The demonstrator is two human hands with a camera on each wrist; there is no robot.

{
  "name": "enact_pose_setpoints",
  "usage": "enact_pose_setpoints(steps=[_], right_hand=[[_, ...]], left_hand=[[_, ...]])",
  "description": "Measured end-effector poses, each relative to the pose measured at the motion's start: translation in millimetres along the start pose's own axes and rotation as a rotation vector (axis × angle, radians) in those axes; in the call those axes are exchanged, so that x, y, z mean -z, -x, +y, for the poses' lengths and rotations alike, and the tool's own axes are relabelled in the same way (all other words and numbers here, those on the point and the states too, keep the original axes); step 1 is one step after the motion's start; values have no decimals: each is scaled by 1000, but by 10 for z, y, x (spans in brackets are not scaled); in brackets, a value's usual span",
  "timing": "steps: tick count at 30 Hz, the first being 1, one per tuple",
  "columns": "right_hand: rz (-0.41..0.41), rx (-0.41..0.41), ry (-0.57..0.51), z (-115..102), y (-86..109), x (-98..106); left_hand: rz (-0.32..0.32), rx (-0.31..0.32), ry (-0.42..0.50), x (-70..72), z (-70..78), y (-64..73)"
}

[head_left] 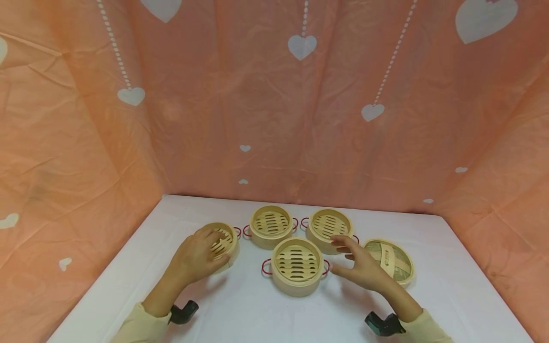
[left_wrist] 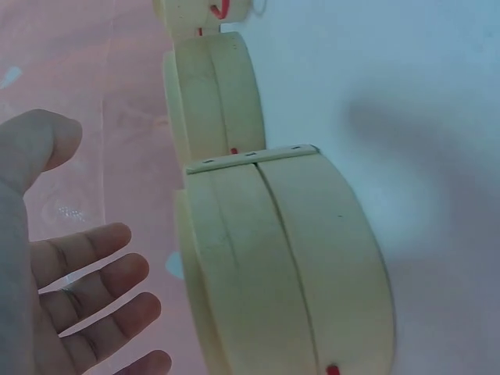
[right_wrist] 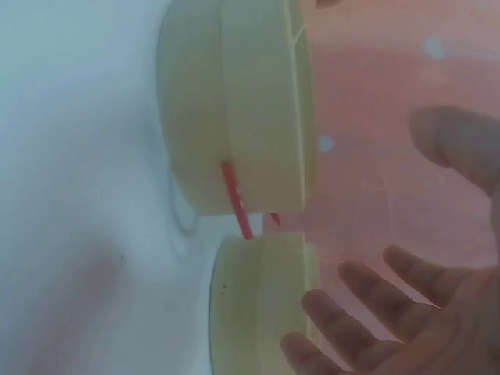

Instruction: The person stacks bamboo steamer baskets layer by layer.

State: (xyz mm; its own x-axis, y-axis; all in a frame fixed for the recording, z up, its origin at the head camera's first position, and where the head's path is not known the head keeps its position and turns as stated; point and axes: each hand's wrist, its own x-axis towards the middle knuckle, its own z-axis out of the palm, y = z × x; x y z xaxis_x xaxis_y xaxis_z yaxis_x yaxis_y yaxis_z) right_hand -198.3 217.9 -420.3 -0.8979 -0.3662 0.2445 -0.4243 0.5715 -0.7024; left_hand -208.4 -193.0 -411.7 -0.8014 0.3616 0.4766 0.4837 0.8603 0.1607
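My left hand (head_left: 196,256) hovers over the leftmost bamboo steamer basket (head_left: 231,250), its fingers spread apart and partly covering the slatted bottom. In the left wrist view those fingers (left_wrist: 98,301) stand off from the basket wall (left_wrist: 285,258), holding nothing. My right hand (head_left: 362,265) is between the front middle steamer basket (head_left: 297,288) and a woven bamboo lid (head_left: 402,264). Its fingers are loosely bent, with nothing between them, and overlap the lower edge of the back right steamer basket (head_left: 319,237) in the head view. Baskets carry red side handles.
Another steamer basket (head_left: 268,243) stands at the back, left of the back right one. Everything rests on a white table (head_left: 240,312). Orange cloth (head_left: 266,119) with pale hearts hangs behind the table and along both sides.
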Motion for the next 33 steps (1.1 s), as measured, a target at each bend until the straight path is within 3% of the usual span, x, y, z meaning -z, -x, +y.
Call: enact_pose_setpoints(steps=[13,18,24,33], right_hand=[[-119,-19,-61,53,-55,-143],[-122,-22,-42,59,-49,-173],[-134,-41,-21,85,-58,-212],[-185,-30,-113,138,-74,-244]], left_hand=[[-5,27,-26,-60,-54,81],[12,16,-30,-81,-77,111],[-13,45,-18,-106,-106,145],[-33,48,1,-118,-98,179]])
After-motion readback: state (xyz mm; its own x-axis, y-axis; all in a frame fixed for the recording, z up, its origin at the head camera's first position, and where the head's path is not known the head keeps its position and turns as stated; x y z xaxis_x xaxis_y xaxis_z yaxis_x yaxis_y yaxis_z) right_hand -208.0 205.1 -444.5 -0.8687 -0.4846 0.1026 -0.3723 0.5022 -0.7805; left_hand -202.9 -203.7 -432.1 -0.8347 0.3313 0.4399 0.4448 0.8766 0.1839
